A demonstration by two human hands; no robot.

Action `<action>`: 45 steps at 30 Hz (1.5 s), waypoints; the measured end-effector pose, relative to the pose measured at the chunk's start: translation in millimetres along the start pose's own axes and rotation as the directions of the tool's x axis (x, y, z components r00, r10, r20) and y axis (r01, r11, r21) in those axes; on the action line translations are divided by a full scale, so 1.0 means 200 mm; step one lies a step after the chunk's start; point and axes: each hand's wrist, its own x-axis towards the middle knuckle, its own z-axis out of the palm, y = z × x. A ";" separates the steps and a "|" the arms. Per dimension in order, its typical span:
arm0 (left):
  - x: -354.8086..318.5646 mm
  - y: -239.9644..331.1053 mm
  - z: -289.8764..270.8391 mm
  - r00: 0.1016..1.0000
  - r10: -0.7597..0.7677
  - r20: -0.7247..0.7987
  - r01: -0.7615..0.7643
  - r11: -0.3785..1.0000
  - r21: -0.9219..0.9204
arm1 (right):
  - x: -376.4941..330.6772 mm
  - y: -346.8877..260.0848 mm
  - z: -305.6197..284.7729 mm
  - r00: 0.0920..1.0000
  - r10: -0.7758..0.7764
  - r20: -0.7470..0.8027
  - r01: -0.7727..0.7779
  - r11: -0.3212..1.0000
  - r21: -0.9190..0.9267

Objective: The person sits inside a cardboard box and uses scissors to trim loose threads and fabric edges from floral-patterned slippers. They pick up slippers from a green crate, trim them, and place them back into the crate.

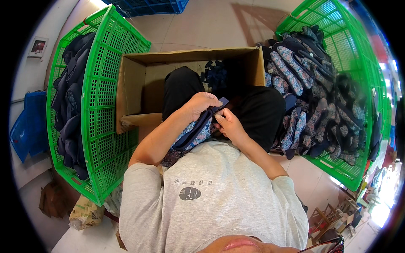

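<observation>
Navy, flower-printed fabric piece (pixel 201 131) lies across the lap at the centre of the frame, its upper end at both hands. The left hand (pixel 205 104) pinches that end between thumb and fingers; the right hand (pixel 230 125), just below and to the right, is closed in a pinch on its edge. Beyond the black-trousered knees (pixel 181 84) is one cardboard box (pixel 130 86) holding a pile of small navy scraps (pixel 215 75), too many to count. Two green crates flank it: the left crate (pixel 114 71) with dark fabric, the right crate (pixel 344 40) heaped with floral pieces. One blue crate (pixel 158 7) stands at the top edge, on a pale floor (pixel 198 31).
</observation>
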 end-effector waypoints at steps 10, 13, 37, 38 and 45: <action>0.01 0.00 0.00 0.999 0.034 -0.022 -0.032 0.996 0.084 | 0.01 -0.01 -0.03 1.000 0.013 -0.014 -0.013 0.999 0.038; 0.02 0.00 0.02 0.995 0.045 -0.084 -0.046 0.999 -0.012 | 0.00 -0.01 -0.04 0.999 0.019 -0.033 -0.015 0.995 0.101; -0.44 0.14 -0.04 0.925 0.304 0.227 -0.347 0.435 0.831 | -0.03 0.03 -0.08 0.999 -0.042 -0.011 0.044 0.964 0.263; -0.45 0.13 -0.02 0.920 0.316 0.229 -0.332 0.325 0.886 | -0.03 0.04 -0.09 0.998 -0.058 -0.009 0.059 0.961 0.270; -0.44 0.10 0.09 0.944 0.313 0.101 -0.159 0.163 0.974 | -0.06 0.04 -0.10 0.992 -0.125 -0.014 0.124 0.955 0.269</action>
